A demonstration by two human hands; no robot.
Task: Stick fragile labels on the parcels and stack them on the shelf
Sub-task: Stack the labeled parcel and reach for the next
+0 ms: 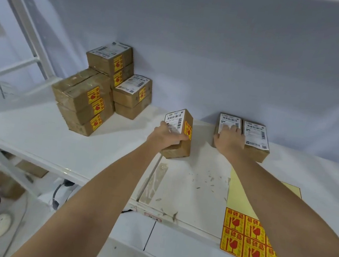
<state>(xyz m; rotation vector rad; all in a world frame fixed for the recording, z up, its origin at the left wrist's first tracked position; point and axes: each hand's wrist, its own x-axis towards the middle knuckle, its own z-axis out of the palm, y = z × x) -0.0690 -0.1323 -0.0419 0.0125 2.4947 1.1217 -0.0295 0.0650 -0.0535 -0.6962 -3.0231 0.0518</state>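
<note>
The left hand [166,136] grips a labelled parcel [180,133] at the shelf [32,127] centre; carry it level to the stack [101,91] far left; the right hand [229,141] lies flat on an unlabelled parcel [228,126], so draw that one nearer the label sheet [253,240] next.

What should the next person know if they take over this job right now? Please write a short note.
Left hand: grip closed round a labelled parcel, not yet stacked.
Right hand: fingers flat on the nearer of two unlabelled parcels by the wall; the other parcel sits beside it.
Done: labelled stack at the shelf's left.
Left: stack the held parcel; label both others from the sticker sheet, then stack them.
</note>
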